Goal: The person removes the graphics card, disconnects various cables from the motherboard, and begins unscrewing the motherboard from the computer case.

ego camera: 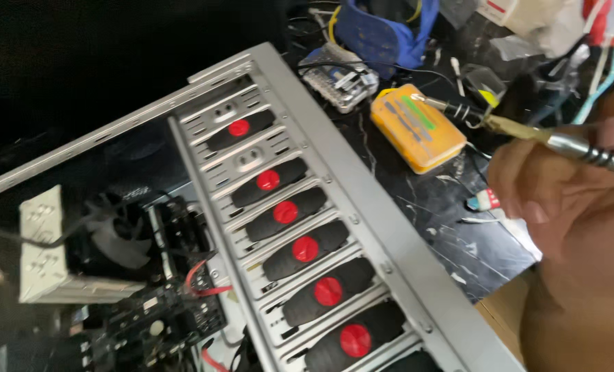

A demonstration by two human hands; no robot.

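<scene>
The right hand (562, 186) pinches a screwdriver (527, 131) at 3 o'clock (left hand unseen); its tip could slip toward the orange bit case (417, 127).

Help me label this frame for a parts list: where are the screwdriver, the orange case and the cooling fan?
screwdriver (527, 132): head view, on its brass-coloured shaft, ahead of the right hand (562, 186).
orange case (417, 127): head view, on its lid.
cooling fan (117, 231): head view, on its pale blades.
</scene>
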